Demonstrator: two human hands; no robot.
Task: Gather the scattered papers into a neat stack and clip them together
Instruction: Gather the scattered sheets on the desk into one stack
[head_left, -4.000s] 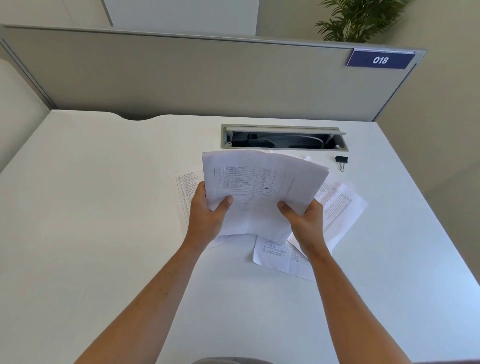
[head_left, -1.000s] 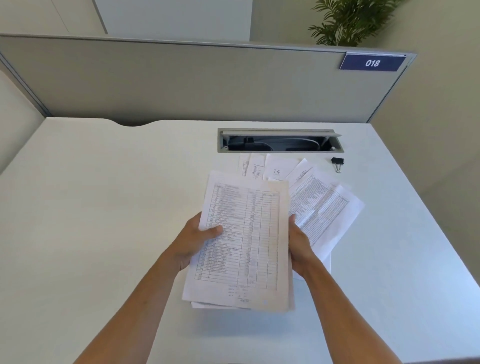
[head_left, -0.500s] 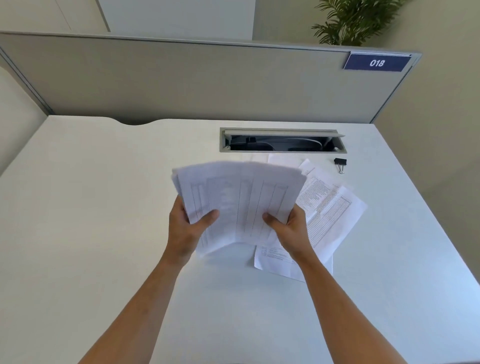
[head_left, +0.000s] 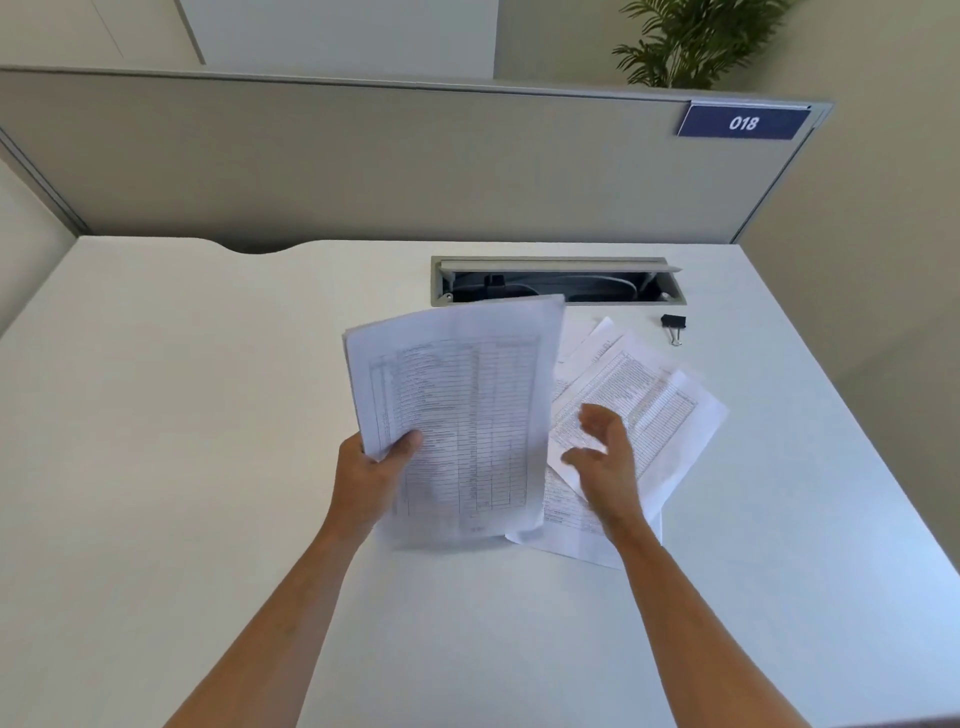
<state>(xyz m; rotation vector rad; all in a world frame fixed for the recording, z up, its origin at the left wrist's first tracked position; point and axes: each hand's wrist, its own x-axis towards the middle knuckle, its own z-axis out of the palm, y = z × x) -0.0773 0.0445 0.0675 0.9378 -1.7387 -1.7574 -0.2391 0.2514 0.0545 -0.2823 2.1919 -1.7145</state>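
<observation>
Gripping a tilted sheaf of printed sheets (head_left: 457, 415), left hand (head_left: 371, 475) fingers clamped; right hand (head_left: 605, 457), fingers spread, apparently hovers over loose papers (head_left: 660, 405) on the counter (head_left: 208, 415).

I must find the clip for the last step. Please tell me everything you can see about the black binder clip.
The binder clip is small, with a black body and two thin silver wire handles that point toward the person. It looks like metal. It lies alone on the white desk, just right of the loose papers and near the right end of the cable tray opening. Nothing touches it; both hands are away from it. It holds no paper.
</observation>
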